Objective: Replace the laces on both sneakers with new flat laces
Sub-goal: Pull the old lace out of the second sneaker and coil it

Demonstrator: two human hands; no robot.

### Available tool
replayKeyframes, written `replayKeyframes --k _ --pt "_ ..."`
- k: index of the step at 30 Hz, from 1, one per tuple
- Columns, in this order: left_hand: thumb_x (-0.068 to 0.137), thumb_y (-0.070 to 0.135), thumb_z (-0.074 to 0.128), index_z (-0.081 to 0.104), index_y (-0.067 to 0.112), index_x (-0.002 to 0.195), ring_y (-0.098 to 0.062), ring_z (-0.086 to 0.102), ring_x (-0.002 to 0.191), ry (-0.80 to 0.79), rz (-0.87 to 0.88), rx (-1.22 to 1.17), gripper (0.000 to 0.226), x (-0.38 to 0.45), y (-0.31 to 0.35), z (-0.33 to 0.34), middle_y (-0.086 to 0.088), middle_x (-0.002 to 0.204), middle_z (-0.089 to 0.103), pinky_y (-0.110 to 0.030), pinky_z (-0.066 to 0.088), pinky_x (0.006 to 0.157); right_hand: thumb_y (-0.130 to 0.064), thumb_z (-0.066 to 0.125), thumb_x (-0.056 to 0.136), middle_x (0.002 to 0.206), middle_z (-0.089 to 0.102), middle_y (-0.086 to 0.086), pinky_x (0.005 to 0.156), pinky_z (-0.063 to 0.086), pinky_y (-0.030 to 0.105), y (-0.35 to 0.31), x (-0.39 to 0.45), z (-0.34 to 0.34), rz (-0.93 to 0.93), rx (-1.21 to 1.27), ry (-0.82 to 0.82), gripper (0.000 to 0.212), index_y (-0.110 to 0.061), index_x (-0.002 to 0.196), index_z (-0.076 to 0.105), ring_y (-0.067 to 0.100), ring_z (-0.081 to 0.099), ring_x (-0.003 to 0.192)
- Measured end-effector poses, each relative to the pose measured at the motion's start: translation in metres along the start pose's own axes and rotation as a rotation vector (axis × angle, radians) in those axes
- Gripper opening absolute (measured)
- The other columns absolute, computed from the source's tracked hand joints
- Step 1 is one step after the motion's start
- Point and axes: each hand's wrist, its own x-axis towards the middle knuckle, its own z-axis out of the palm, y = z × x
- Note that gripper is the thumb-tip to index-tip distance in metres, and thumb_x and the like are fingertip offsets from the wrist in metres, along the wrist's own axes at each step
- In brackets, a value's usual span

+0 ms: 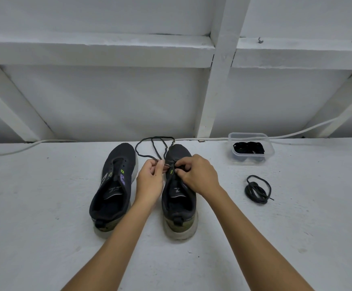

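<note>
White painted surface [44, 206], white framed wall behind. Two dark sneakers at frame center, toes away from you: left sneaker [113, 185] has bare eyelets; right sneaker [179, 198] has a lace [149, 147] looping past its toe. Your left hand [149, 179] and right hand [196, 175] each pinch that lace over the eyelets. Coiled lace [257, 189] lies at right; clear tub [250, 150] of black laces behind it.

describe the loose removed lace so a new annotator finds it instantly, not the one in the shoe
Start at the clear plastic tub by the wall on the right side of the white surface. Come toward the camera from it: the coiled black lace lies alone on the bare surface, right of the right sneaker. Unlike the lace being worked, no hand or shoe touches it.
</note>
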Motion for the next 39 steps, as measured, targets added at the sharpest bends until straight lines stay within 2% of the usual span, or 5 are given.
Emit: replayKeyframes --k 4,10,14,21,39 --pt "0.103 0.028 0.052 0.061 0.017 0.092 -0.001 0.071 0.087 -0.003 -0.003 -0.02 0.018 0.0 0.002 0.0 0.007 0.088 0.076 -0.02 0.049 0.079 -0.042 0.065 0.095 0.105 0.057 -0.009 0.074 0.044 0.03 -0.003 0.001 0.002 -0.022 -0.046 -0.005 0.019 -0.04 0.111 0.074 0.018 0.06 0.099" --pt "0.094 0.027 0.068 0.07 0.028 0.095 -0.004 0.07 0.092 -0.123 0.036 0.01 0.002 -0.004 -0.001 -0.003 0.013 0.09 0.075 -0.019 0.053 0.082 -0.031 0.058 0.1 0.113 0.058 -0.001 0.08 0.049 0.036 -0.006 0.004 0.005 -0.027 -0.045 -0.038 0.012 -0.025 0.103 0.068 0.022 0.059 0.103" --pt "0.093 0.023 0.07 0.074 0.029 0.091 -0.005 0.071 0.092 -0.163 0.019 -0.01 0.007 -0.003 0.001 -0.003 0.012 0.091 0.076 -0.025 0.053 0.087 -0.028 0.055 0.101 0.114 0.058 0.002 0.075 0.039 0.033 -0.01 0.005 0.006 -0.052 -0.123 -0.047 0.014 -0.021 0.106 0.066 0.025 0.055 0.107" --pt "0.097 0.018 0.062 0.074 0.031 0.092 -0.002 0.067 0.079 -0.149 0.017 0.018 0.018 -0.003 0.003 -0.006 0.012 0.085 0.076 -0.015 0.049 0.073 -0.02 0.057 0.098 0.116 0.056 0.006 0.072 0.036 0.033 -0.017 0.004 0.011 -0.058 -0.217 -0.016 0.015 -0.016 0.111 0.064 0.027 0.051 0.11" --pt "0.091 0.013 0.072 0.078 0.019 0.094 0.006 0.069 0.078 -0.136 0.063 0.137 0.009 -0.002 0.015 -0.009 0.011 0.086 0.077 -0.004 0.045 0.07 -0.018 0.052 0.099 0.124 0.051 0.006 0.082 0.038 0.04 -0.023 -0.003 0.015 -0.091 -0.378 0.021 0.021 -0.014 0.12 0.055 0.027 0.045 0.121"
